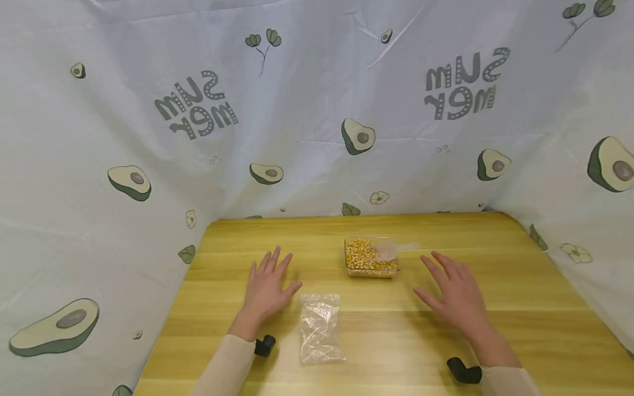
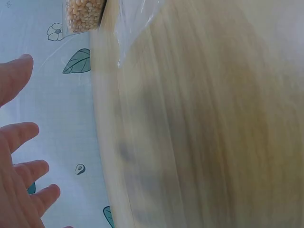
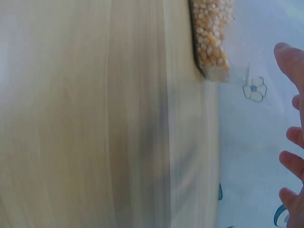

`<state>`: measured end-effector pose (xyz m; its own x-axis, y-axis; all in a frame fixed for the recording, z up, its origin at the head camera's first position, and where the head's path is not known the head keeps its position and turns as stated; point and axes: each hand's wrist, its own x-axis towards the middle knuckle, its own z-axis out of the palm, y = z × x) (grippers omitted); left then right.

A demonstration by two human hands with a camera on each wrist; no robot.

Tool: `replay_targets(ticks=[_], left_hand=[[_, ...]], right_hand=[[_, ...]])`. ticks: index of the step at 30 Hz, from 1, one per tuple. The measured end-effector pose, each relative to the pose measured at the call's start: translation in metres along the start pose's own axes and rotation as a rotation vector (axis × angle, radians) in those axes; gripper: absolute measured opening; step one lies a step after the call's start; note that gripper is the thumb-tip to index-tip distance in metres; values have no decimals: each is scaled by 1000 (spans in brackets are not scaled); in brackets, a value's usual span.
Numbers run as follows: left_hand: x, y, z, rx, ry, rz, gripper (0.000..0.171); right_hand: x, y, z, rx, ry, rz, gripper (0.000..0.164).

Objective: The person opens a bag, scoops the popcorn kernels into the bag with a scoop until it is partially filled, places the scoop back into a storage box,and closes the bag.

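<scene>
Fingers spread, my left hand (image 1: 267,291) hovers over the table to the left of a clear plastic bag (image 1: 320,330) and holds nothing. The bag lies flat, looking empty. Farther back stands a clear box of corn kernels (image 1: 364,257), and a translucent scoop (image 1: 386,251) rests on the kernels with its handle past the box's right side. To the right of the box, my right hand (image 1: 455,294) is held above the table, its fingers apart and nothing in them. Each wrist view shows the hand's fingers at the edge and part of the corn box (image 2: 84,16).
The wooden table (image 1: 386,341) carries the bag and box. A white cloth (image 1: 307,110) printed with avocados, leaves and lettering hangs behind it and at both sides. Each wrist bears a small black mount, the left one (image 1: 264,346) beside the sleeve.
</scene>
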<state>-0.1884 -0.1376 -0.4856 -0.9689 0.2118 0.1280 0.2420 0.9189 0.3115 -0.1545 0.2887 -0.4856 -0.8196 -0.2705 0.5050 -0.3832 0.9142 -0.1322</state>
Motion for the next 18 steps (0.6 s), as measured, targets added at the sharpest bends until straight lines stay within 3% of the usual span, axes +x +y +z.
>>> replay_targets(ticks=[12, 18], left_hand=[[-2, 2, -3, -27, 38, 8, 71], [-3, 5, -2, -41, 24, 12, 68]], right_hand=[[9, -22, 1, 62, -36, 14, 74], [12, -36, 9, 72, -4, 1, 71]])
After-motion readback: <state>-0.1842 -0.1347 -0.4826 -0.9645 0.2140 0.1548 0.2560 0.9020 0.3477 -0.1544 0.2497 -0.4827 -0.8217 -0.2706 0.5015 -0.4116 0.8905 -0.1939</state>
